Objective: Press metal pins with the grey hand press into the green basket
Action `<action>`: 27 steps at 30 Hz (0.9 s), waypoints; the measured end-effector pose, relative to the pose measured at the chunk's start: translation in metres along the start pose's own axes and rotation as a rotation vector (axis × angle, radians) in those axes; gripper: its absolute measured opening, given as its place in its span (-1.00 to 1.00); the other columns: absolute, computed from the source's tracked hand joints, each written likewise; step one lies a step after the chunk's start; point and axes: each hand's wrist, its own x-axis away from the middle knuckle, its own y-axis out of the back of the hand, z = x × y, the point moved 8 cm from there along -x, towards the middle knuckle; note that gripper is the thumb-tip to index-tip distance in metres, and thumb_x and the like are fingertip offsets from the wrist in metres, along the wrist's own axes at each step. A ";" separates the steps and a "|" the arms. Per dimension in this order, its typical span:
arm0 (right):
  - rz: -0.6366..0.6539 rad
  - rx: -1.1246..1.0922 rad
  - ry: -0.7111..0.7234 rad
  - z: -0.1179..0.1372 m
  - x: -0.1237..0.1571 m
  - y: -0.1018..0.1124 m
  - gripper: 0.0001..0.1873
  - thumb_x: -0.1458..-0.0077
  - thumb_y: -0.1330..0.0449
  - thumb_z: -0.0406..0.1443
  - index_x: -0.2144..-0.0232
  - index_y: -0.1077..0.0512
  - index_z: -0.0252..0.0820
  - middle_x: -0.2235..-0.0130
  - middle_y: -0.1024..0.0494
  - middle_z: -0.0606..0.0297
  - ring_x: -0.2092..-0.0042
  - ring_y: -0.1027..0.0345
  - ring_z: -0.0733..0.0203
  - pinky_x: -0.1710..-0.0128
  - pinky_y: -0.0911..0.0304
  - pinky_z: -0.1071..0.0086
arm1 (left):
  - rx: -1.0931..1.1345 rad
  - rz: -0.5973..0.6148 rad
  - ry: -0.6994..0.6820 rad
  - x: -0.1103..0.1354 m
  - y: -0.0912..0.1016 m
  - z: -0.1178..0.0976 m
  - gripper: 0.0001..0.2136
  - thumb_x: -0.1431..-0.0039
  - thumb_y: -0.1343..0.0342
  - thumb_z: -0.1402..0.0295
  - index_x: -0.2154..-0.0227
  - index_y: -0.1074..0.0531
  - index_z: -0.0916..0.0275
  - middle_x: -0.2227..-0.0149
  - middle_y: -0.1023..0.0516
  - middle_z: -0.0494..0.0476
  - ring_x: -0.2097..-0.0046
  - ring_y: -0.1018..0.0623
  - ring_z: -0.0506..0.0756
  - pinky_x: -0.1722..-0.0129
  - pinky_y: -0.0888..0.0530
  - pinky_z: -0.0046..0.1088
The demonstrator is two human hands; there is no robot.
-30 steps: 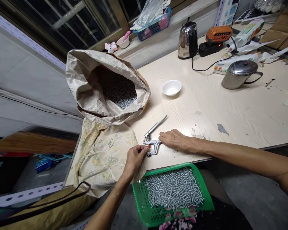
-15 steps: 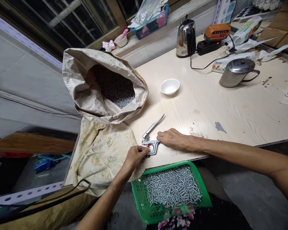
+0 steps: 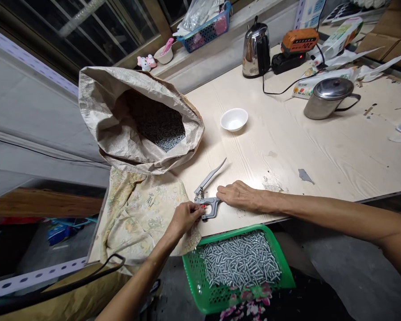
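Note:
Grey snap-fastener pliers (image 3: pixel 214 207) with a red piece in the jaw rest near the table's front edge, their long upper handle raised and a spring showing at the hinge. My right hand (image 3: pixel 239 194) is closed round the end of the lower handle. At the jaw, my left hand (image 3: pixel 184 217) pinches with thumb and fingers beside the red piece; whatever lies between the fingertips is too small to make out. Below the hands, a green plastic basket (image 3: pixel 194 292) holds a heap of small silvery screw-like metal pieces (image 3: pixel 242 258).
A large open sack (image 3: pixel 93 104) of similar metal pieces stands at the left. Before it lies a flowered cloth (image 3: pixel 133 232) with several loose pieces (image 3: pixel 150 199). Farther back are a white bowl (image 3: pixel 234 120), a kettle (image 3: pixel 255 49), a charging battery (image 3: pixel 299 42) and a lidded steel mug (image 3: pixel 325 102).
The whole view has shifted slightly, with most things a little farther left. Both hands stay at the pliers, and the left fingertips have moved only slightly at the jaw.

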 end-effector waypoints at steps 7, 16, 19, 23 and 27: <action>-0.059 0.073 0.066 0.008 0.001 -0.004 -0.79 -0.22 0.10 -0.56 0.29 -0.16 -0.18 0.28 -0.35 0.30 0.40 -0.18 0.31 0.50 0.12 0.36 | 0.138 -0.055 -0.053 0.007 -0.002 0.015 -0.69 0.11 -0.20 0.09 0.51 -0.54 0.28 0.57 -0.51 0.06 0.54 -0.45 0.03 0.50 -0.34 -0.48; -0.201 0.148 0.163 0.015 0.000 0.007 -0.73 -0.29 0.21 -0.52 0.29 -0.23 -0.21 0.38 -0.33 0.34 0.45 -0.14 0.36 0.56 0.19 0.35 | 0.385 -0.140 -0.182 0.020 0.003 0.025 -0.71 0.03 -0.25 0.12 0.40 -0.58 0.28 0.38 -0.60 0.15 0.32 -0.52 0.08 0.30 -0.41 -0.46; -0.250 0.158 0.175 0.016 0.001 0.011 -0.70 -0.30 0.23 -0.52 0.32 -0.23 -0.21 0.39 -0.33 0.34 0.46 -0.13 0.36 0.56 0.17 0.35 | 0.388 -0.188 -0.199 0.021 0.003 0.027 -0.72 0.01 -0.25 0.12 0.39 -0.59 0.26 0.35 -0.60 0.15 0.29 -0.52 0.09 0.29 -0.40 -0.46; -0.242 0.165 0.175 0.017 0.001 0.011 -0.69 -0.29 0.23 -0.53 0.33 -0.23 -0.20 0.39 -0.33 0.34 0.47 -0.13 0.36 0.56 0.17 0.34 | 0.269 -0.236 -0.239 0.023 0.005 0.019 -0.73 -0.04 -0.19 0.12 0.43 -0.58 0.24 0.39 -0.58 0.12 0.32 -0.51 0.09 0.29 -0.39 -0.45; -0.176 0.149 0.156 0.017 0.000 0.006 -0.71 -0.29 0.22 -0.52 0.30 -0.24 -0.20 0.38 -0.33 0.34 0.45 -0.15 0.36 0.57 0.18 0.34 | 0.068 -0.243 -0.282 0.029 0.010 0.002 -0.76 -0.06 -0.14 0.15 0.47 -0.58 0.21 0.41 -0.58 0.12 0.33 -0.51 0.10 0.30 -0.39 -0.43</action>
